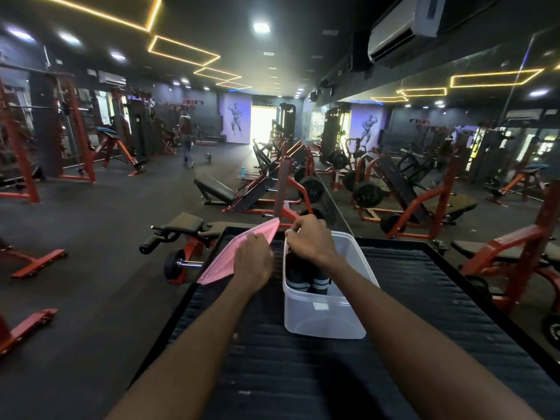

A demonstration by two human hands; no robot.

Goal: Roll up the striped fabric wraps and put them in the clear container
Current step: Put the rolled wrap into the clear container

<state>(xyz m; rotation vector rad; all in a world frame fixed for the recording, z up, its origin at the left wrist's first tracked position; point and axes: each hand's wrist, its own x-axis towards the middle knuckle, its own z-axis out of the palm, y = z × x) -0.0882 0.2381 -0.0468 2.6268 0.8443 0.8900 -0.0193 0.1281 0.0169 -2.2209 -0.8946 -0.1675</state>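
- Two hands work over a black ribbed bench [424, 298] in a gym; I go from left to right.
- Far left, red and black machines stand on the dark floor, and a person [187, 140] walks in the distance.
- At the left edge of the bench, the left hand [253, 263] grips a pink lid [239, 250]. The lid is tilted, with its far corner raised, and the fingers are curled over its near right edge.
- Just right of the lid stands the clear container [325, 316], upright on the bench and open on top.
- Inside the container, at its left side, the striped fabric wraps [307, 281] are rolled up. They are dark with pale stripes; at least two rolls show, side by side.
- The right hand [309, 241] is over the far left part of the container, fingers curled at the rim. Whether it pinches the rim or a wrap I cannot tell.
- At the right, a wall mirror [454, 131] reflects the machines.
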